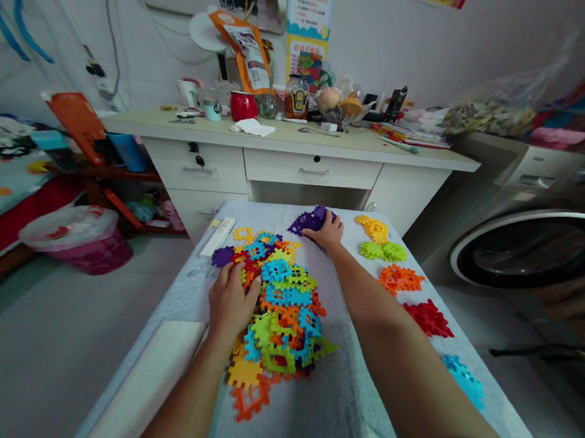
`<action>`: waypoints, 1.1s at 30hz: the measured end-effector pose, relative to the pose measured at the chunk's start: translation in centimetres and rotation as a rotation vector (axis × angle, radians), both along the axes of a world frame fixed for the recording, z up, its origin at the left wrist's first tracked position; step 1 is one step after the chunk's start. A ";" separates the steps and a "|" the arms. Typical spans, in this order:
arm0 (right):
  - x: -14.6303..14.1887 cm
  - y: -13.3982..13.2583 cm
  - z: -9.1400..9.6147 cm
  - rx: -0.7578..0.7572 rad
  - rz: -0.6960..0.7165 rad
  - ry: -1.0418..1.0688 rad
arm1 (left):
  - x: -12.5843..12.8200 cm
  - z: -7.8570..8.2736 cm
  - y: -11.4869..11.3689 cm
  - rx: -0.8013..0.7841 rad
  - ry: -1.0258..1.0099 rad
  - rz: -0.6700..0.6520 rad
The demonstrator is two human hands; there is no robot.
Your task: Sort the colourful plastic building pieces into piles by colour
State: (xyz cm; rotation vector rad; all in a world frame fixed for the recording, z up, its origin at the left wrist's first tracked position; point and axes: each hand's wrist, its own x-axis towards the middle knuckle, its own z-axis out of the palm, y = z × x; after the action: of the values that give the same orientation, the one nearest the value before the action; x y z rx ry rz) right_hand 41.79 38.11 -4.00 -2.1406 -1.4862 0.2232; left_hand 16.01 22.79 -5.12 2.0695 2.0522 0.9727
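Observation:
A heap of mixed-colour plastic interlocking tiles [281, 305] lies in the middle of a small table covered with a pale cloth [345, 396]. My left hand [230, 301] rests on the heap's left edge, fingers curled down onto the tiles. My right hand [325, 233] reaches to the far end and lies on a pile of purple tiles [308, 220], fingers bent over them. Along the right side lie sorted piles: yellow [373, 229], green [383, 251], orange [399, 278], red [428, 318] and light blue [464, 378].
A white strip [148, 376] lies on the table's left edge and a small box [218, 236] at the far left. Beyond stands a cluttered white desk [297, 146]. A washing machine [531, 242] is on the right, a pink bin [78, 237] on the left floor.

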 end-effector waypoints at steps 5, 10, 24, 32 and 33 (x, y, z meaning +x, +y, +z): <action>1.9 -1.1 1.6 -0.019 0.064 -0.057 | 0.0 0.0 0.0 0.008 -0.001 -0.001; 8.2 -3.1 4.4 -0.067 0.101 -0.225 | 0.0 0.0 -0.1 0.005 0.007 0.006; 16.1 -8.5 4.9 -0.502 -0.061 -0.272 | 0.0 0.2 -0.1 -0.012 0.018 -0.003; 16.3 -9.2 5.0 -0.506 -0.044 -0.283 | -0.1 -0.2 0.2 -0.008 0.024 -0.008; 16.4 -9.2 5.1 -0.499 -0.039 -0.277 | -0.2 -0.2 0.2 -0.003 0.023 -0.009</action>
State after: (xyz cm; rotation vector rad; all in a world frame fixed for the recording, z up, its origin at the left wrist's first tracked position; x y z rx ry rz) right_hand 58.16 28.90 1.05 -2.6831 -1.6729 0.3208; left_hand 15.86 22.95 -5.34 2.0964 2.0525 0.9484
